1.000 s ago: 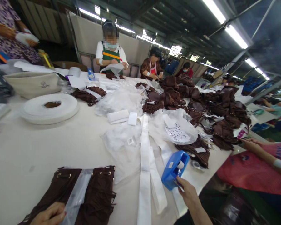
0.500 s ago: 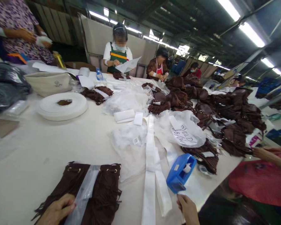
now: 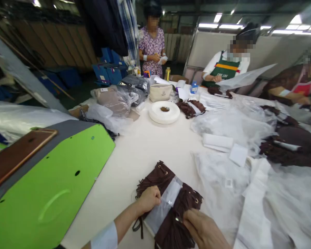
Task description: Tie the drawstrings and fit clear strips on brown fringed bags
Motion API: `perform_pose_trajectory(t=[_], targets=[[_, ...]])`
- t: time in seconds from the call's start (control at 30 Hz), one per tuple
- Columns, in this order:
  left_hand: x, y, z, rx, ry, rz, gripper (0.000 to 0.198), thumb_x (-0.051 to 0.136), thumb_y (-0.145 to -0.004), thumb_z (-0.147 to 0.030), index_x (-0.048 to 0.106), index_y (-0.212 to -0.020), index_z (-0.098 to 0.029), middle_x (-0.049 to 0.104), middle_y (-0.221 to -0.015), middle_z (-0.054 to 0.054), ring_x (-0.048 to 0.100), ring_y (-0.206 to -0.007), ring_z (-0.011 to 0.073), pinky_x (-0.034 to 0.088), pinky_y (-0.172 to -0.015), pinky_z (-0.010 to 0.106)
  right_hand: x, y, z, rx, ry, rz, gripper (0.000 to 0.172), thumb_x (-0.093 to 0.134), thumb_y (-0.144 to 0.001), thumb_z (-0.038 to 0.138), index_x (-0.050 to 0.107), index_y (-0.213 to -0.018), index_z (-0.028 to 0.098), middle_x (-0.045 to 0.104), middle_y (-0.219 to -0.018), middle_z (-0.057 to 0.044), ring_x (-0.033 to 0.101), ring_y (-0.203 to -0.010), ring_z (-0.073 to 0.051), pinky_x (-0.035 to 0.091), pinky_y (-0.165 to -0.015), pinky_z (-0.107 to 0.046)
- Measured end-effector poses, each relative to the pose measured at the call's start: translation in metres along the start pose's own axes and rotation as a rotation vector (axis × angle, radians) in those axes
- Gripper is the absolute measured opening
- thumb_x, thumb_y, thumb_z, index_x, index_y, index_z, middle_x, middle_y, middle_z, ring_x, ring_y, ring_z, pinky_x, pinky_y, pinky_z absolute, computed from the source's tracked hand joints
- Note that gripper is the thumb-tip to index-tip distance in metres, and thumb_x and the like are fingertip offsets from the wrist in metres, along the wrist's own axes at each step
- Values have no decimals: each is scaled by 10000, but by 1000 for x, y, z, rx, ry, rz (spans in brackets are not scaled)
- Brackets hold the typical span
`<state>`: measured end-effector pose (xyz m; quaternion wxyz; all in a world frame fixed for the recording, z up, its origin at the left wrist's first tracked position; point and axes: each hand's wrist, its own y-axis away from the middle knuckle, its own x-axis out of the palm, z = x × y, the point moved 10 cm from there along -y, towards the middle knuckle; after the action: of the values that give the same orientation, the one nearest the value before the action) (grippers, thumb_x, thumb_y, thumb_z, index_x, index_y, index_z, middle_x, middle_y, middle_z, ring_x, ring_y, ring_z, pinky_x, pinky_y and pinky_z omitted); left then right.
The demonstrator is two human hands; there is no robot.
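Observation:
A brown fringed bag [image 3: 168, 183] with gold eyelets lies on the table in front of me, a translucent white wrapping strip [image 3: 162, 209] around its middle. My left hand [image 3: 149, 199] is closed at the strip's left edge, fingers curled and pressed on the bag. My right hand [image 3: 206, 226] is over the bag's lower right, thumb and fingers pinched together. A small shiny bit of clear tape [image 3: 177, 219] shows at its fingertips; the rest is hard to see.
At the left stands a green panel [image 3: 75, 173] with a brown phone [image 3: 20, 152] on the grey part beside it. A white roll [image 3: 163, 116] and canvas pouch [image 3: 160, 92] lie farther back. Plastic bags [image 3: 215, 180] and white strips [image 3: 256, 204] cover the right. Co-workers stand across the table.
The view has swung left. My right hand has come from the blue tape dispenser to the bag, and the dispenser is out of view. My left hand stays at the wrapping strip.

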<state>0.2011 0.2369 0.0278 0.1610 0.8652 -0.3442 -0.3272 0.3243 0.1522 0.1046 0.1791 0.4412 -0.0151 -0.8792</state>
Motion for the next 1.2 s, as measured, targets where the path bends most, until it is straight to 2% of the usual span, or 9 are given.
perform_pose_trajectory(t=[0.07,0.17,0.43,0.57,0.77,0.9,1.07,1.2], targets=[[1,0,1,-13,-5,13,99,539,-583,-59,520,-538,-145,543,-735,-16,519,-747,122,382,-668,209,4,-38,33,-107,134,139,246,346,-909,206,541,-758,199,615,-746,-20,580,-691,-143,399,-620,-234],[1,-1,4,-48,-24,30,82,567,-602,-64,579,-593,-145,582,-773,-8,542,-771,134,397,-676,215,18,-71,51,-186,297,298,173,413,-882,158,564,-798,177,630,-786,-34,596,-741,-165,390,-657,-256],[1,1,5,-109,-93,70,151,552,-672,-94,653,-774,-140,655,-925,65,599,-875,210,442,-744,269,46,-98,37,-200,424,510,215,401,-872,150,615,-883,160,663,-845,-75,624,-809,-201,391,-679,-286],[2,3,4,-122,-130,88,171,538,-704,-120,645,-837,-122,661,-949,104,607,-905,245,453,-760,294,52,-103,34,-136,409,567,245,397,-858,142,637,-905,165,678,-880,-89,629,-861,-205,402,-737,-288],[6,2,6,-120,-159,99,155,548,-719,-139,637,-846,-133,659,-969,87,609,-911,226,457,-774,279,48,-113,14,137,422,522,179,538,-771,171,669,-869,97,681,-904,-181,632,-923,-291,443,-729,-325],[7,0,8,-105,-157,92,151,564,-701,-133,631,-836,-143,652,-970,63,599,-901,200,450,-769,258,44,-114,2,283,386,478,224,685,-669,233,667,-854,107,688,-886,-160,644,-891,-282,454,-689,-296],[7,0,6,-80,-142,87,113,557,-706,-140,635,-783,-163,633,-918,27,583,-852,172,438,-740,241,33,-114,-7,347,353,402,431,755,-597,298,610,-949,96,682,-893,-142,646,-841,-260,432,-641,-283],[8,0,7,-67,-133,82,85,566,-702,-144,636,-745,-167,615,-889,21,568,-823,162,425,-717,233,26,-115,-16,334,325,356,260,717,-642,304,617,-827,152,680,-781,-74,640,-761,-224,385,-591,-268]])
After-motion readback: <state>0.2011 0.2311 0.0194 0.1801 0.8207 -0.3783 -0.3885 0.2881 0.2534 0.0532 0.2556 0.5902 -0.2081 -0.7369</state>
